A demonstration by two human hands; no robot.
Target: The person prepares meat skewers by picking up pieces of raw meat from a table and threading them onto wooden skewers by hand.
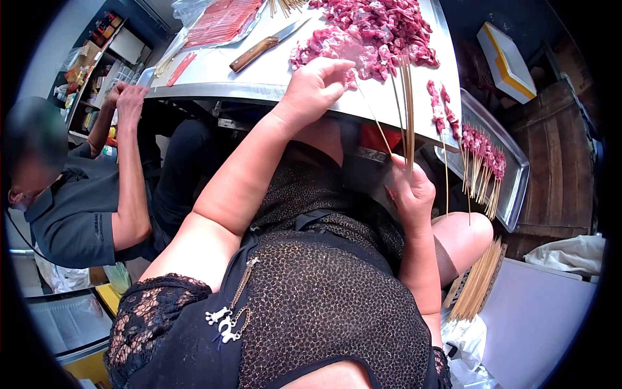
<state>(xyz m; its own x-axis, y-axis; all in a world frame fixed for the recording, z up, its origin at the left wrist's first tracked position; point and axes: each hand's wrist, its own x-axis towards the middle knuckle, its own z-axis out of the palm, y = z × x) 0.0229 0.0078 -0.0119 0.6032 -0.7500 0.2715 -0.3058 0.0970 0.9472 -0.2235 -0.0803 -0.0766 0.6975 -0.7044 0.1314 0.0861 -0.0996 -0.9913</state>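
Note:
My left hand is at the table's front edge, its thumb and fingers pinched on a small piece of raw meat. The tip of one thin skewer meets that piece. My right hand is closed around the lower ends of this skewer and a bundle of bare bamboo skewers, which point up toward the table. Just beyond my left hand lies a heap of cut raw meat. Two threaded meat skewers rest at the table's right edge, their sticks jutting over it.
A wooden-handled knife and a bag of reddish sticks lie on the white table. On the right, a metal tray holds several finished meat skewers. Spare skewers fill a box below. Another person sits left.

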